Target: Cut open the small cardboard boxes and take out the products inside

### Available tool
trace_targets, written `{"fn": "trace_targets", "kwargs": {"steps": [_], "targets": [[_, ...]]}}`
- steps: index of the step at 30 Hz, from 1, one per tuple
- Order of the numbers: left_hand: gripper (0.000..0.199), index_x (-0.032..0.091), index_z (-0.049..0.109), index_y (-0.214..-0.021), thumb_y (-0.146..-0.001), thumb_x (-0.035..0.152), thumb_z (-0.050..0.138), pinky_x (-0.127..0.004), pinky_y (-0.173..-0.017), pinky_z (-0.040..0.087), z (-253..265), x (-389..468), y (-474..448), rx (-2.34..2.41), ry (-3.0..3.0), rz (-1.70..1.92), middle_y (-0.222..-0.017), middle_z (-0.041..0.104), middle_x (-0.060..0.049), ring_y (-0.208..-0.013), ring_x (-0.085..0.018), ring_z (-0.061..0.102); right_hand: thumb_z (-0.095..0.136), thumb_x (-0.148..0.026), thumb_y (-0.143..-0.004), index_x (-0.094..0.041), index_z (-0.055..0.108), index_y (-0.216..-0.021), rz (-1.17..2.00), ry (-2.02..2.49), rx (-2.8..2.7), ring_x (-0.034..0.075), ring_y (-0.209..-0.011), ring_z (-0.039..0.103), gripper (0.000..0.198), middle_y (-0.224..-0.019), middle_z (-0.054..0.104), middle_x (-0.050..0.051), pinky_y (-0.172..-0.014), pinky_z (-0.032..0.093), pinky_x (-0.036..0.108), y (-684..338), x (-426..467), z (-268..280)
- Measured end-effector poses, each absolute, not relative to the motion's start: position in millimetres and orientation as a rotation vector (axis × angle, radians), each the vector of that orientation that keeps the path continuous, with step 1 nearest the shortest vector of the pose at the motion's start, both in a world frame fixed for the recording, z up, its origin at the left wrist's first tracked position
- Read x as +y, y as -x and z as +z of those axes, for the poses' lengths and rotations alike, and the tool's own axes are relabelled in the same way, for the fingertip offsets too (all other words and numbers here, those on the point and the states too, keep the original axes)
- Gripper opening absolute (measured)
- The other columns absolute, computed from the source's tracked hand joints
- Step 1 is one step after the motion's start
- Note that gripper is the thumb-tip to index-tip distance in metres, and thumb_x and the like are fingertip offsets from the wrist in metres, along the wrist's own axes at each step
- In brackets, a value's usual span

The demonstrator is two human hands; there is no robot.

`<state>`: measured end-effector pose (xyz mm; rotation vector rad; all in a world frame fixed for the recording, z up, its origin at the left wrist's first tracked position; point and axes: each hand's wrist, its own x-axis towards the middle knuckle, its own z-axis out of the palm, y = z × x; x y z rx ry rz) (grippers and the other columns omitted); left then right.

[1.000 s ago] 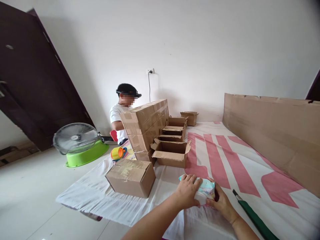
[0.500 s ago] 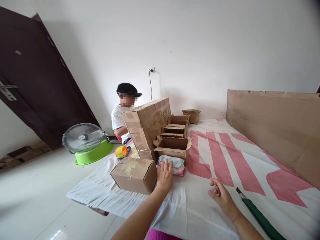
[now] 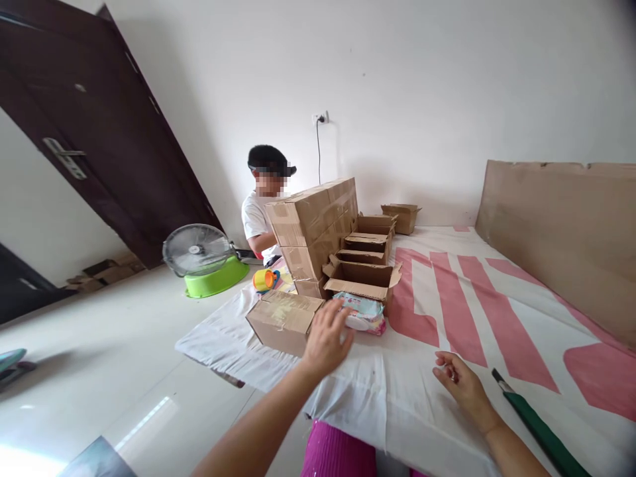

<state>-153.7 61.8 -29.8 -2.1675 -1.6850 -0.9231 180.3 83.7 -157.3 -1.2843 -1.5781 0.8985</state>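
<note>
My left hand [image 3: 328, 336] is open, its fingers spread, at the right end of a taped cardboard box [image 3: 283, 319]. I cannot tell whether it touches the box. Just beyond my fingertips lies a pack of wipes [image 3: 365, 310], light blue and pink, against the front of an open-topped cardboard box [image 3: 365, 277]. Over the cloth to the right, my right hand [image 3: 460, 384] is loosely curled, thumb and fingers apart, with nothing seen in it. A green-handled box cutter [image 3: 531, 417] lies to the right of that hand.
Taped boxes are stacked [image 3: 318, 232] behind the open ones. A person [image 3: 258, 218] in a black cap sits beyond them. A yellow toy cup [image 3: 263, 279] stands at the left; a large cardboard sheet [image 3: 561, 232] stands at the right. A fan [image 3: 199, 250] is on the floor.
My left hand has come off the wipes pack and back toward the taped box. The view has turned left, shifting everything rightward. My right hand keeps its loose curl.
</note>
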Motion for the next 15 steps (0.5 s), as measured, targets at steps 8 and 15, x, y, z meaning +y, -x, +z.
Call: {"fn": "trace_targets", "kwargs": {"steps": [8,15], "targets": [[0.044,0.014,0.061,-0.107,-0.079,0.046,0.05,-0.05,-0.091,0.049,27,71,318,-2.442,1.47,-1.343,-0.106,0.068,-0.016,-0.107,-0.034,0.062,0.063,-0.053,-0.076,-0.02,0.066,-0.098,0.892,1.29,-1.572,0.018,-0.07,0.057,0.04,-0.088,0.067,0.006,-0.071,0.051,0.035,-180,85,-159],[0.064,0.015,0.059,-0.113,-0.071,0.064,0.055,-0.034,-0.074,0.052,-22,33,306,-2.593,1.674,-1.435,-0.099,0.071,-0.009,-0.087,-0.023,0.066,0.068,-0.054,-0.072,-0.021,0.069,-0.095,0.927,1.258,-1.505,0.018,-0.068,0.058,0.04,-0.083,0.069,0.005,-0.071,0.051,0.036,-175,83,-156]]}}
